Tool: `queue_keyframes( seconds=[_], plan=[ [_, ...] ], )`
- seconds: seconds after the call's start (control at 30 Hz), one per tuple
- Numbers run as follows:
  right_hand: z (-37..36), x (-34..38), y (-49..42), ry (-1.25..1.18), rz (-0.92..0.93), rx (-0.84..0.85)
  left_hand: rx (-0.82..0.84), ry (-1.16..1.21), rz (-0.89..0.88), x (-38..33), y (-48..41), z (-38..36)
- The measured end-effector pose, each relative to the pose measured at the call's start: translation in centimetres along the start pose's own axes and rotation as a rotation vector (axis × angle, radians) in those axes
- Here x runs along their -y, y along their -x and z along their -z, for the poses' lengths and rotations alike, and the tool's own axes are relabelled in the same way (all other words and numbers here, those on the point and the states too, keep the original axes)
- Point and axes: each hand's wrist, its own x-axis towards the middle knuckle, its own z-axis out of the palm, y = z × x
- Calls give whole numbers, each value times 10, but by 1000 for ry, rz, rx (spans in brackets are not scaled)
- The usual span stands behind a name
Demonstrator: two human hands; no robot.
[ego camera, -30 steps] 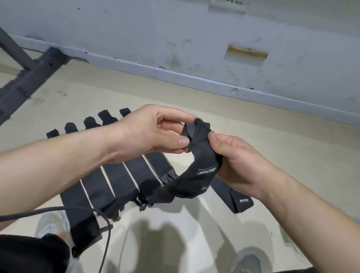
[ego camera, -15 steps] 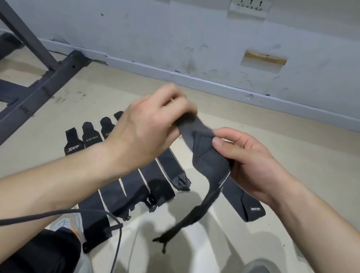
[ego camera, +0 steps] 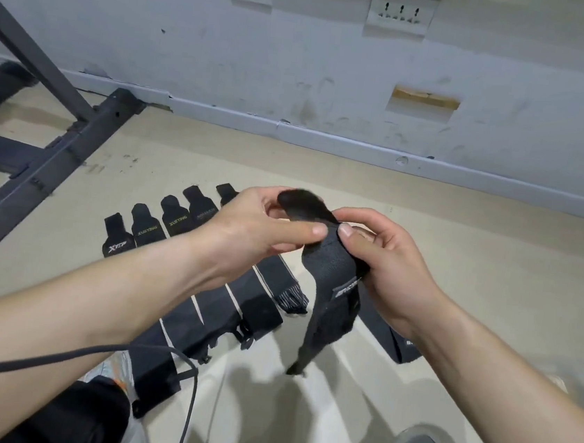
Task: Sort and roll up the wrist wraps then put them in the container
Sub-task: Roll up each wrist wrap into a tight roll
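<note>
Beige floor, grey wall: row of black wraps lying flat, labels XTEP, XUEYING. Left hand and right hand both pinch one wrist wrap mid-air, tail dangling. Metal frame left; cable crosses forearm.

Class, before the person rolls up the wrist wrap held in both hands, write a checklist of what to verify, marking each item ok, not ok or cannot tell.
1. Grip: left hand and right hand both pinch the top end of the held wrap: ok.
2. Tail hangs loose below the hands: ok.
3. Top end folded neatly: blurred, cannot tell.
4. Floor wraps lie flat in a row: ok.
5. Container nearby: not in view, cannot tell.
</note>
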Motion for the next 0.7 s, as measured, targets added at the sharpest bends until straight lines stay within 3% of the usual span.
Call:
queue_keyframes(
  seconds=[0.17,0.3,0.43,0.7],
  plan=[
    [-5,-14,3,40,-89,-130,-154,84,-11,7,-16,-15],
    [15,-43,8,130,-296,-57,-189,-246,-25,47,-44,-30],
    [79,-111,9,577,-504,-29,-192,-396,92,117,-74,-41],
    [225,-217,-8,1114,-831,-367,-245,-290,400,246,-145,-51]
  ],
)
